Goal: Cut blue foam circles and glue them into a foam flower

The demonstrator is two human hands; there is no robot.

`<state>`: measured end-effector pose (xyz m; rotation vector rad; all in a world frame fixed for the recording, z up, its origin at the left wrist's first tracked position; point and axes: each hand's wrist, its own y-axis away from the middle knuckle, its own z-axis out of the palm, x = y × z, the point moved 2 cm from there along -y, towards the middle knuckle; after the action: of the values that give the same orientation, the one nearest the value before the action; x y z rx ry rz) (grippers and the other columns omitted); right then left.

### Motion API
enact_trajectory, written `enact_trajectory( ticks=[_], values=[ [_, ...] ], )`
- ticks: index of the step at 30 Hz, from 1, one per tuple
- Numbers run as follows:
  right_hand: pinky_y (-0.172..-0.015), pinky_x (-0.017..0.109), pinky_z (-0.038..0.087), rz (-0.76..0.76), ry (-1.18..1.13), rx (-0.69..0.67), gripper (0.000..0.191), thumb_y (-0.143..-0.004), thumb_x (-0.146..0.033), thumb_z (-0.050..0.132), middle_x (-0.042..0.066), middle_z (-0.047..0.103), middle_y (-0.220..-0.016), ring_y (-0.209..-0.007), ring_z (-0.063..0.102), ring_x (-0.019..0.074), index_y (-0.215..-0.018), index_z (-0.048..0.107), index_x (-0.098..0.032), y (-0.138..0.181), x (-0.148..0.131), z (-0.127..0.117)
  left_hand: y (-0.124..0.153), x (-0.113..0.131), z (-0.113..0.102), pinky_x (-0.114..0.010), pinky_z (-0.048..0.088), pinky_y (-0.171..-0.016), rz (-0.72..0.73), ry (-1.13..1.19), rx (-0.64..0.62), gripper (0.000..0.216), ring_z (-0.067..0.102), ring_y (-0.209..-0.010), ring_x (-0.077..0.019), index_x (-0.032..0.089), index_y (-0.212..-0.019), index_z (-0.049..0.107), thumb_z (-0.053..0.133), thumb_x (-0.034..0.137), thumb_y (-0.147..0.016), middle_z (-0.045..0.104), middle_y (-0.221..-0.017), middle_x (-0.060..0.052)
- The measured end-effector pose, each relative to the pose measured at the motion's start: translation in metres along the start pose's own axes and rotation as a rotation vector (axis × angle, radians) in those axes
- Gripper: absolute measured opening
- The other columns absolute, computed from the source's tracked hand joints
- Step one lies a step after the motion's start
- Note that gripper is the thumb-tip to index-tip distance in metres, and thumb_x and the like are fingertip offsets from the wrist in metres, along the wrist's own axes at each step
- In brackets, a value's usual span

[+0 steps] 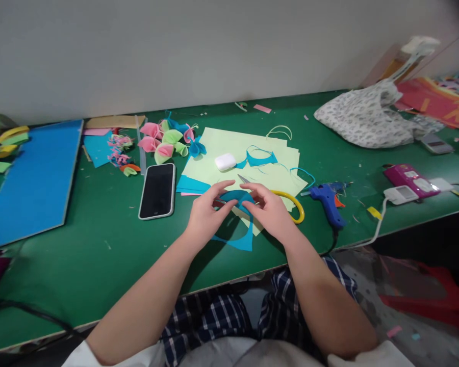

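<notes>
My left hand [207, 213] and my right hand [270, 210] meet over the front of the green table [99, 244]. Both pinch a curved piece of blue paper [237, 197] between fingers and thumbs. A blue offcut [241, 239] with a round hole lies under my hands. Yellow-handled scissors [290, 201] rest just behind my right hand, on a stack of pale green sheets [229, 145]. The fingertips partly hide the paper's folds.
A black phone [157, 190] lies left of my hands. A white earbud case [225, 162], blue paper strips [258, 158] and folded paper flowers [164, 140] sit behind. A blue glue gun [329, 201] lies right. A blue board [30, 178] is far left, a patterned bag [361, 120] far right.
</notes>
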<state>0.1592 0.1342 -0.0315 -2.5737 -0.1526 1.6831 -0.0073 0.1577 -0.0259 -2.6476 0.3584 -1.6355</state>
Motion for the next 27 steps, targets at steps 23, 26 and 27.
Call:
enact_trajectory(
  ticks=[23,26,27],
  values=[
    [-0.071,0.036,0.049,-0.005,0.363,-0.047,0.031,-0.087,-0.027,0.057,0.007,0.068,-0.094,-0.076,0.062,0.0206,-0.116,0.065,-0.027,-0.002,0.005,-0.004,-0.022,-0.025,-0.030,-0.034,0.046,-0.082,0.048,-0.429,-0.142,0.021,0.060,-0.089,-0.0238,0.023,-0.093,0.069,0.061,0.036,-0.078,0.067,-0.098,-0.006],
    [-0.076,0.039,0.049,-0.082,0.421,-0.078,0.032,-0.086,-0.024,0.059,0.009,0.069,-0.095,-0.085,0.062,0.0244,-0.118,0.064,-0.024,-0.003,0.004,0.002,-0.023,-0.028,-0.030,-0.033,0.046,-0.075,-0.002,-0.439,-0.122,0.017,0.060,-0.079,-0.0227,0.023,-0.087,0.069,0.061,0.035,-0.078,0.069,-0.091,-0.006],
    [-0.079,0.041,0.048,-0.107,0.434,-0.079,0.033,-0.086,-0.025,0.061,0.010,0.069,-0.096,-0.091,0.061,0.0265,-0.118,0.064,-0.022,-0.003,0.004,0.003,-0.023,-0.028,-0.030,-0.033,0.045,-0.073,-0.019,-0.439,-0.117,0.018,0.060,-0.077,-0.0224,0.023,-0.088,0.068,0.061,0.036,-0.078,0.069,-0.090,-0.006]
  ],
)
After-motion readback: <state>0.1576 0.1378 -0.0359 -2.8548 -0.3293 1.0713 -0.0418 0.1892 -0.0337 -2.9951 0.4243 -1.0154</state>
